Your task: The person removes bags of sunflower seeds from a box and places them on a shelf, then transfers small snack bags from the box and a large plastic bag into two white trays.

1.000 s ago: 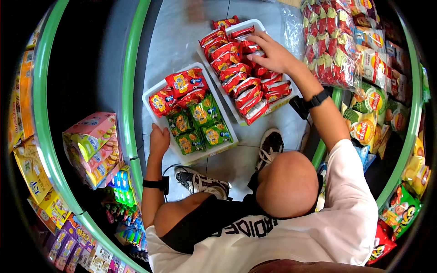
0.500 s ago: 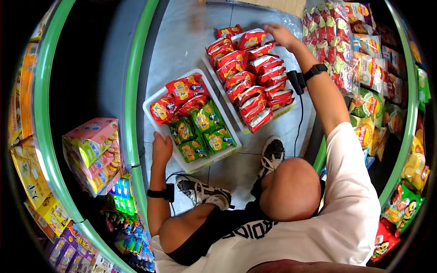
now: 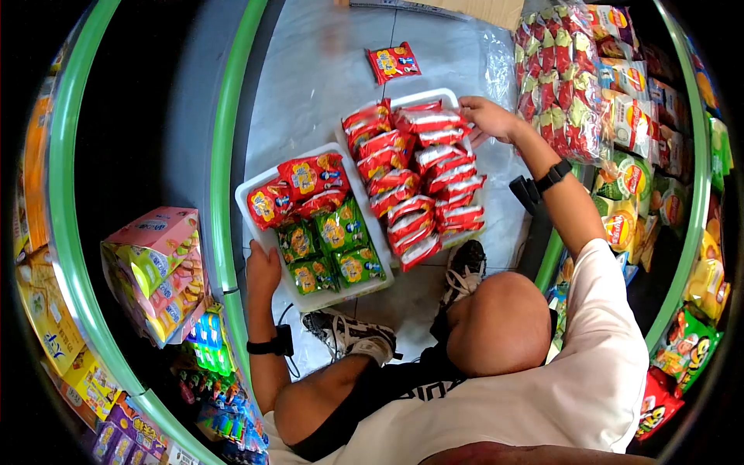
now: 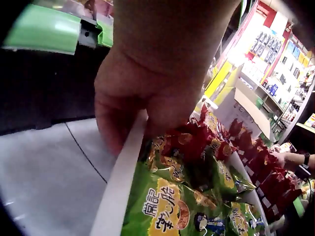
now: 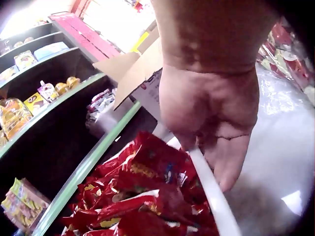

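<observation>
In the head view my left hand (image 3: 263,267) grips the left rim of a white plastic tray (image 3: 341,296). The left wrist view has that rim (image 4: 120,187) running between thumb and fingers. Red snack packets (image 3: 310,174) fill the tray's far end, green ones (image 3: 341,225) its near end. My right hand (image 3: 488,120) holds the far right corner of a second white tray (image 3: 426,96), packed with two rows of upright red packets (image 3: 411,225). Up close in the right wrist view, the fingers straddle its rim (image 5: 209,184). Both trays stand side by side on the floor.
One red packet (image 3: 393,62) lies on the tiled floor beyond the trays. A big clear bag of red packs (image 3: 562,85) stands at right, beside shelved chip bags (image 3: 620,221). Green-edged shelving (image 3: 226,155) borders the left, and an open cardboard box (image 5: 142,78) sits behind.
My right hand went from the red packets to the far corner of their tray. That tray has come nearer my body, and the loose packet now lies apart from it.
</observation>
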The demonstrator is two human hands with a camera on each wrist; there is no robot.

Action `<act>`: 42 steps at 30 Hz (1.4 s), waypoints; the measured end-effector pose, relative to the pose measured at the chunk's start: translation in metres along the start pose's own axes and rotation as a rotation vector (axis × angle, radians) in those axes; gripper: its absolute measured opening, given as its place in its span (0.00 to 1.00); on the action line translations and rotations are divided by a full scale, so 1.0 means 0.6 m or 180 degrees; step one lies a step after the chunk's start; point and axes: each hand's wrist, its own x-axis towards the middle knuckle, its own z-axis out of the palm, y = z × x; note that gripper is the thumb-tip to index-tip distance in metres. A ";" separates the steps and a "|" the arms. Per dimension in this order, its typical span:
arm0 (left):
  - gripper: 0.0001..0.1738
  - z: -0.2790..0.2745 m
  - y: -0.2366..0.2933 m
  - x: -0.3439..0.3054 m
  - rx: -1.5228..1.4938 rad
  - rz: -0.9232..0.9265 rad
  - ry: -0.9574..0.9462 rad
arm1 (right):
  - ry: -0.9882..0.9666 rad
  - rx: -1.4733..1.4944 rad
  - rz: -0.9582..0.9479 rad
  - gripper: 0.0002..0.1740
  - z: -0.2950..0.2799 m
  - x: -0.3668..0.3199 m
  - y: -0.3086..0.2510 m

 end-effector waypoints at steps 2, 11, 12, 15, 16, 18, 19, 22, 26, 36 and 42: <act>0.19 -0.003 -0.010 -0.008 -0.0014 -0.0146 0.0038 | -0.0077 -0.0601 0.0325 0.20 -0.006 0.001 -0.005; 0.21 0.020 -0.029 -0.012 0.0230 -0.0024 0.0323 | 0.0949 -0.3363 -0.2883 0.36 0.011 0.275 -0.106; 0.21 0.026 -0.037 -0.010 0.0291 -0.0143 0.0284 | 0.1056 -0.3671 -0.2570 0.43 0.017 0.298 -0.108; 0.35 0.089 -0.140 0.025 0.0478 0.0181 0.0223 | 0.1823 -0.4480 -0.2757 0.56 0.029 0.370 -0.033; 0.34 0.047 -0.071 -0.006 0.0054 0.0033 0.0357 | 0.1436 -0.4259 -0.1669 0.56 0.049 0.267 -0.098; 0.29 0.036 -0.047 -0.012 0.0009 -0.0082 0.0397 | 0.1182 -0.3981 -0.1176 0.43 0.040 0.204 -0.129; 0.29 0.027 -0.038 -0.013 0.0004 -0.0115 0.0305 | 0.1210 -0.3883 -0.1303 0.36 0.037 0.187 -0.127; 0.28 0.017 -0.034 -0.013 0.0043 -0.0195 0.0218 | 0.0972 -0.3022 -0.1683 0.30 0.014 0.219 -0.078; 0.29 0.028 -0.065 0.008 -0.0279 -0.0259 0.0089 | 0.1005 -0.2160 -0.1612 0.31 -0.013 0.105 -0.087; 0.34 0.059 -0.145 0.040 -0.0203 0.0566 0.0286 | 0.0736 -0.2665 -0.2407 0.26 0.062 -0.071 -0.021; 0.24 0.029 -0.059 -0.006 -0.0125 0.0036 0.0397 | 0.1070 -0.2916 -0.2281 0.25 0.071 -0.075 -0.054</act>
